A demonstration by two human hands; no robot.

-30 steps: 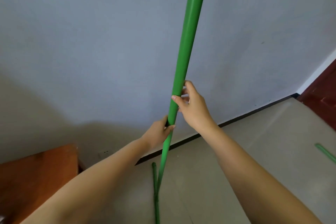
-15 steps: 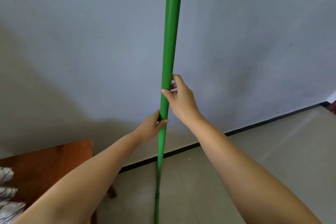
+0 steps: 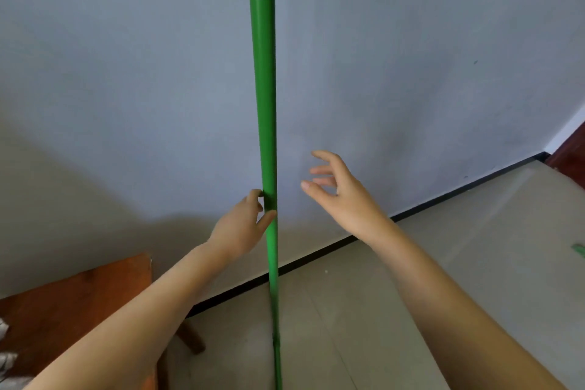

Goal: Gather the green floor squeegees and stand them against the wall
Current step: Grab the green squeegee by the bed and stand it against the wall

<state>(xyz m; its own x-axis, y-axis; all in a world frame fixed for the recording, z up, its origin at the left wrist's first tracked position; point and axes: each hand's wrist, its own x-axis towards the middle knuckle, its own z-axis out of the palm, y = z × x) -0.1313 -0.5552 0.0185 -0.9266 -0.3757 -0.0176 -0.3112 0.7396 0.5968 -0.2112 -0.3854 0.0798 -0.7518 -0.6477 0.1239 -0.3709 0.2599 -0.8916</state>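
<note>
A green squeegee handle point(image 3: 264, 89) stands nearly upright in front of the grey wall point(image 3: 126, 73), running from the top edge down past the bottom edge; its head is out of view. My left hand point(image 3: 243, 225) grips the handle at mid-height, thumb and fingers around it. My right hand point(image 3: 342, 193) hovers just right of the handle, fingers spread, touching nothing. A bit of another green squeegee point(image 3: 578, 249) lies on the floor at the right edge.
A wooden table point(image 3: 79, 301) stands at the lower left against the wall, with crumpled cloth at its left edge. A black skirting strip point(image 3: 443, 196) runs along the wall's base. Beige floor tiles point(image 3: 474, 263) spread to the right; a dark red door frame point(image 3: 569, 149) is at far right.
My right hand has let go of the handle and moved away to the right, fingers spreading. The handle has gone from leaning right to nearly vertical. My left hand keeps its grip.
</note>
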